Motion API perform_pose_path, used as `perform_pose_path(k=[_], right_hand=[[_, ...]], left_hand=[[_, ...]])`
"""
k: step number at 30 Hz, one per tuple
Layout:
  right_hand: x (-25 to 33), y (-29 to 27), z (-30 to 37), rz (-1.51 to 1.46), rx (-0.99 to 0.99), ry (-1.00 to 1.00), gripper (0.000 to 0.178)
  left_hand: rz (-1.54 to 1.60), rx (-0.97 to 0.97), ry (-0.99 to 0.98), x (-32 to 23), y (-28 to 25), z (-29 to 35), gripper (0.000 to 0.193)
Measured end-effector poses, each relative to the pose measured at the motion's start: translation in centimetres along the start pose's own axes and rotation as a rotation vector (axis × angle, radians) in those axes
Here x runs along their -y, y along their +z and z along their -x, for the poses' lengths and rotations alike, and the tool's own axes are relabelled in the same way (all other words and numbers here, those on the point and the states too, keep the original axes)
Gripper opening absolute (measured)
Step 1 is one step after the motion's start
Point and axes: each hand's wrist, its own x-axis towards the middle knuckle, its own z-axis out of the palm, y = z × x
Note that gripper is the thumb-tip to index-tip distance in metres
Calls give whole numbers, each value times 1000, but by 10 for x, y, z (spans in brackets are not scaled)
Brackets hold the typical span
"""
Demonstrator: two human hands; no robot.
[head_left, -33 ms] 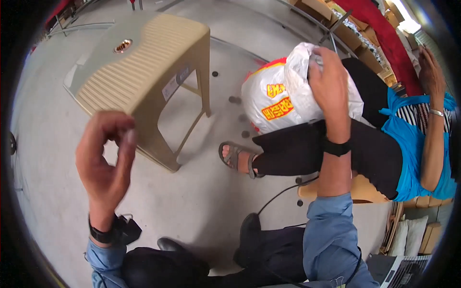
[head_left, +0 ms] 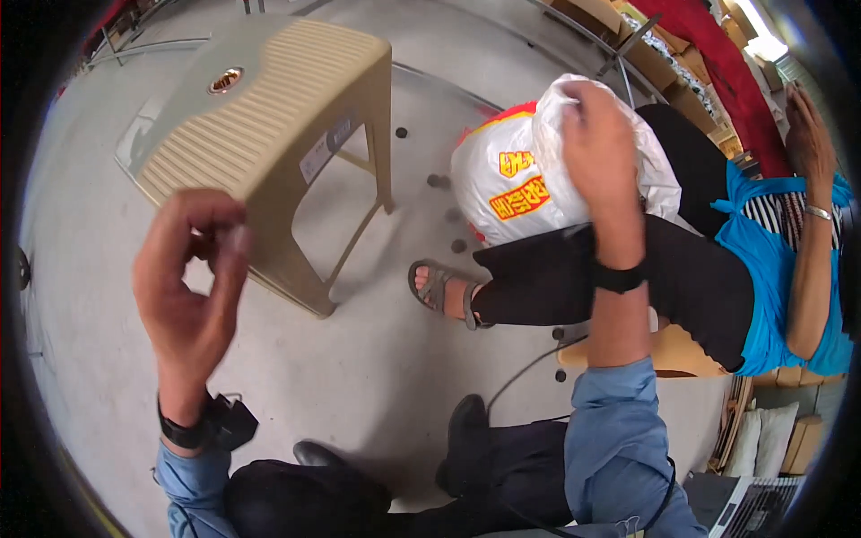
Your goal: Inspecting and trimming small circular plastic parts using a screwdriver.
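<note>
My left hand [head_left: 184, 278] is raised in front of the near edge of a beige plastic stool [head_left: 296, 67]. Its fingers curl toward the thumb; anything between the tips is too dark to make out. At the mouth of a white plastic bag [head_left: 489, 170] with red and yellow print, my right hand [head_left: 599, 148] hovers or touches, blurred by motion, so its grip is unclear. The bulging bag rests against the dark-trousered leg [head_left: 538, 282] of a seated person. What the bag contains is hidden.
That person, in a blue top [head_left: 771, 296], sits at the right with one hand [head_left: 807, 134] raised. A sandalled foot [head_left: 448, 296] is on the floor among several dark round spots. A black cable [head_left: 529, 363] runs near my shoes. Cardboard boxes [head_left: 659, 72] stand behind a metal rail.
My right hand has shifted slightly left and up across the bag's mouth. My left hand has drifted a little left and up, its fingers still curled.
</note>
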Motion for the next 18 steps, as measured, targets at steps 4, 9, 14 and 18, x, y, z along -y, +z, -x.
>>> perform_pose_path(k=[4,9,14,18], right_hand=[[53,111,44,1,488,71,23],[-1,242,156,186,863,306,25],[-23,264,219,203,1002,501,30],[-32,299,224,134,943,573,37]], left_hand=[[-115,41,-9,16,-5,-34,1],[-132,207,-73,42,13,-76,9],[-179,198,-40,39,11,-70,11],[-196,326,-214,31,7,-73,9]])
